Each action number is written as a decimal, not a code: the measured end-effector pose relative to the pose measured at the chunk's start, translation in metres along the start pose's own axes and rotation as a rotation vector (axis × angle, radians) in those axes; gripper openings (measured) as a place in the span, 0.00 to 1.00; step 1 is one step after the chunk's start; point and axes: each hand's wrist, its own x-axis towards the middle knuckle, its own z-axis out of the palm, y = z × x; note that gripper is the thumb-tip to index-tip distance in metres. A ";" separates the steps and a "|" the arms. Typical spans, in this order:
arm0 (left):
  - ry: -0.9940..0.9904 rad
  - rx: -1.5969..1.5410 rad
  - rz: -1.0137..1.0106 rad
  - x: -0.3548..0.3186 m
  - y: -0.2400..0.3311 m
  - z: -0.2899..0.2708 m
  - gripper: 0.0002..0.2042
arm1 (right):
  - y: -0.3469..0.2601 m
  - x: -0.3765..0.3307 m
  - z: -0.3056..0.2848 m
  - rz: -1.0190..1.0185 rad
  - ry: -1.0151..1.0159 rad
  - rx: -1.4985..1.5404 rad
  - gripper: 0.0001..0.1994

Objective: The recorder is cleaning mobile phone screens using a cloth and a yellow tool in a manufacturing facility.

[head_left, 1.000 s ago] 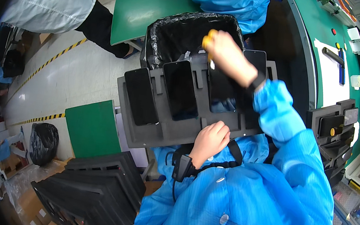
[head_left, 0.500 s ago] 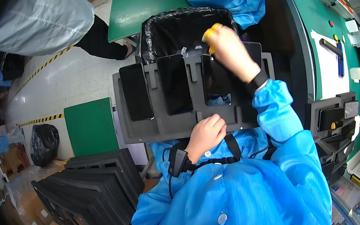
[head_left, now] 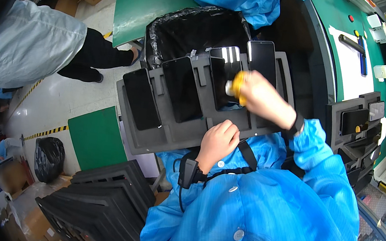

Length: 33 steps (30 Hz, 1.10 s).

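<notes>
A dark grey foam tray lies tilted in front of me, with black-screened phones in its slots: the leftmost phone, a second phone, a third phone and the rightmost phone. My right hand is closed round a small yellow tool with a whitish end, over the lower right part of the third phone. Motion blurs the tool, so its kind and any contact with the glass cannot be made out. At the tray's near edge, my left hand holds on with bent fingers.
Behind the tray stands a bin lined with a black bag. More dark trays are stacked at lower left. On the right, a green bench carries a further tray with phones. A person in a pale coat stands at left.
My right hand has come down toward me and slightly right with the yellow tool, from the third phone's top to its lower part. The left hand stays at the tray edge.
</notes>
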 end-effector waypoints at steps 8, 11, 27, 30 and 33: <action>0.007 -0.001 -0.003 0.000 0.000 0.001 0.06 | -0.013 -0.011 0.034 -0.026 -0.045 0.031 0.11; 0.005 0.001 -0.011 0.001 0.001 0.001 0.03 | -0.019 -0.029 0.017 0.013 -0.172 0.078 0.10; 0.010 0.011 0.018 0.002 0.002 0.002 0.03 | 0.021 -0.015 -0.017 0.174 0.318 0.095 0.12; 0.052 -0.012 -0.016 0.002 0.004 0.003 0.02 | 0.061 0.000 -0.056 0.219 0.519 0.076 0.11; 0.025 0.054 -0.014 0.002 0.006 0.000 0.04 | 0.086 -0.014 -0.071 0.290 0.529 -0.078 0.10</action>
